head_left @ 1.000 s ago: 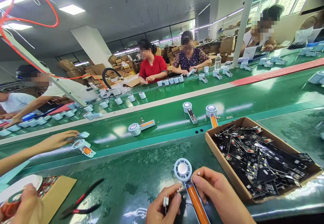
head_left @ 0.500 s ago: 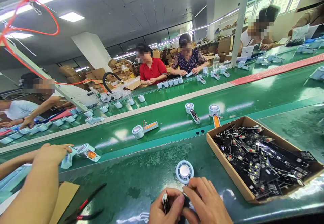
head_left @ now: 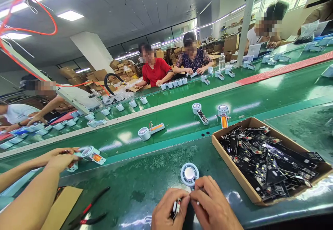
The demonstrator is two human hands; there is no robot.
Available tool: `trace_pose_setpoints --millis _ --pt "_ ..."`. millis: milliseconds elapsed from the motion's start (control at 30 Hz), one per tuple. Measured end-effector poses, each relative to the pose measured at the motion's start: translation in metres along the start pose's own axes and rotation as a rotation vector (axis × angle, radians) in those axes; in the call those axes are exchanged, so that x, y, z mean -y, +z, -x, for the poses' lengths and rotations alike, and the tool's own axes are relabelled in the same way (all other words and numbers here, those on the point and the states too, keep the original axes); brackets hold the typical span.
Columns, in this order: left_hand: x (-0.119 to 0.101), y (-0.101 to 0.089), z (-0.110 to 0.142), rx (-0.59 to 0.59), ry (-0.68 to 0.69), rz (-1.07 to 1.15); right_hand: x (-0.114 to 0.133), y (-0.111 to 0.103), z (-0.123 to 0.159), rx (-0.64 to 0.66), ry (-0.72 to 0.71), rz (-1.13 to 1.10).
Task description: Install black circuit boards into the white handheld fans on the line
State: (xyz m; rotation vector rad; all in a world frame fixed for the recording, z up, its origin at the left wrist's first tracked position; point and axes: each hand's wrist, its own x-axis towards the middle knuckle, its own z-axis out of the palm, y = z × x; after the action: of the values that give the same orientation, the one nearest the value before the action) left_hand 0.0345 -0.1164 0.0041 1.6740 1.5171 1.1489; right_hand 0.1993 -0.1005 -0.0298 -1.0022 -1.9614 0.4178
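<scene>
The fan [head_left: 189,175] looks complete in front; the board [head_left: 176,208] our left hand [head_left: 166,209] grips seems unfitted. Our right hand [head_left: 214,205] pinches a white bit [head_left: 198,203] (too small to name).

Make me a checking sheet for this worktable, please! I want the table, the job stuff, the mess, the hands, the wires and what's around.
Surface: green tabletop, shiny, with darker smudges.
Job's things: light-blue round-headed unit by the hands, lower part hidden; cardboard box of dark circuit boards at the right.
Clutter: red-and-black pliers lying left of the hands.
Hands: left hand pinches a small board; right hand, fingertips against the left's, has a small white piece between its fingers.
Cables: orange-red cable looped at upper left; black curved hose beyond the belt.
Surroundings: green belt with similar units; co-workers opposite; a co-worker's arms at left.
</scene>
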Motion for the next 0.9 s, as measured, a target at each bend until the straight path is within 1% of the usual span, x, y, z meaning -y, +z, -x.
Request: trace_pose_setpoints --millis 67,167,233,300,367,433,500,600,667,733,800,900 --pt "0.000 0.000 -0.002 -0.003 -0.067 -0.075 0.003 0.000 -0.002 -0.019 0.000 0.032" --pt "-0.001 0.001 -0.004 -0.001 -0.180 -0.127 0.008 0.004 -0.005 -0.069 -0.021 0.177" --pt "-0.003 0.001 -0.005 0.000 -0.216 -0.141 0.011 0.006 -0.008 -0.092 -0.040 0.297" --pt "-0.007 0.000 -0.006 0.005 -0.244 -0.117 0.013 0.007 -0.009 -0.100 -0.050 0.358" --pt "-0.011 -0.001 -0.006 0.012 -0.281 -0.050 0.013 0.004 -0.010 -0.107 -0.040 0.320" --pt "-0.014 -0.003 -0.006 0.013 -0.296 0.034 0.011 -0.001 -0.010 -0.094 -0.015 0.223" --pt "-0.014 -0.003 -0.006 0.005 -0.250 0.120 0.009 -0.006 -0.009 -0.063 0.010 0.134" --pt "-0.009 0.000 -0.004 0.020 -0.096 0.186 0.005 -0.010 -0.008 0.017 0.027 0.051" --pt "-0.006 0.003 -0.004 0.038 0.041 0.148 0.004 -0.012 -0.008 0.043 0.030 0.023" --pt "-0.003 0.006 -0.004 0.029 0.150 0.089 0.004 -0.013 -0.009 0.037 0.028 0.004" --pt "0.000 0.009 -0.005 0.019 0.169 0.061 0.004 -0.014 -0.011 0.030 0.028 -0.017" --pt "0.004 0.010 -0.005 0.028 0.060 0.032 0.004 -0.017 -0.013 0.043 0.036 -0.041"
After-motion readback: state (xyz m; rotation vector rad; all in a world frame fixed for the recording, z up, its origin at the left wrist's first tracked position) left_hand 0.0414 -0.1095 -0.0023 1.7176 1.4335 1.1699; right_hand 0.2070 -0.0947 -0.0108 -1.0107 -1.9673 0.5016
